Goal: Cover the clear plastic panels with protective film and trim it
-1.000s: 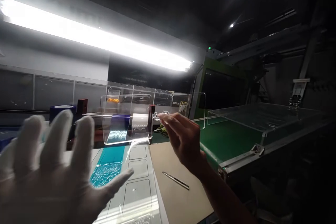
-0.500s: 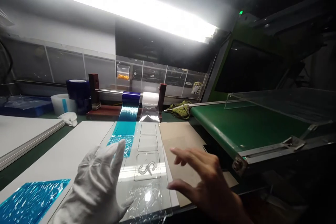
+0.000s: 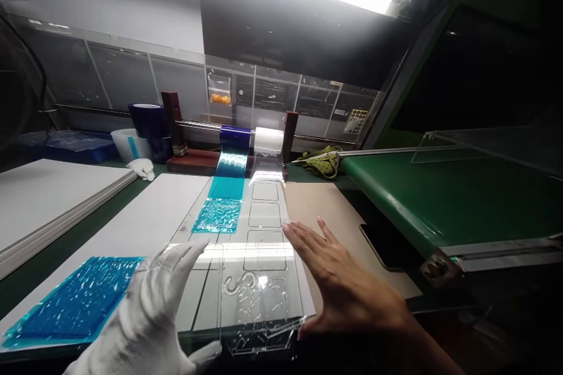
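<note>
My left hand (image 3: 153, 299), in a white glove, is held left of a clear film sheet (image 3: 255, 304), fingers apart and thumb near its lower left edge. My right hand (image 3: 347, 281), bare, has its fingers spread along the film's right side, thumb beside its lower right corner. Whether either thumb touches the film I cannot tell. Looping curved marks show in the film, which overlaps the front of a glass plate (image 3: 193, 281) with outlined rounded rectangles. A blue film strip (image 3: 217, 214) and a clear film strip (image 3: 266, 173) run down from rolls onto the plate.
Blue film pieces (image 3: 79, 299) lie at front left, near a stack of white boards (image 3: 57, 199). A wooden roll stand (image 3: 193, 159) holds the rolls. At right are brown cardboard (image 3: 325, 202), a phone-like dark object (image 3: 382, 246) and a green conveyor belt (image 3: 396, 199).
The view has tilted down and shifted left. My right hand has opened wider and its fingers now lie along the film's right side. My left hand stays near the film's left side.
</note>
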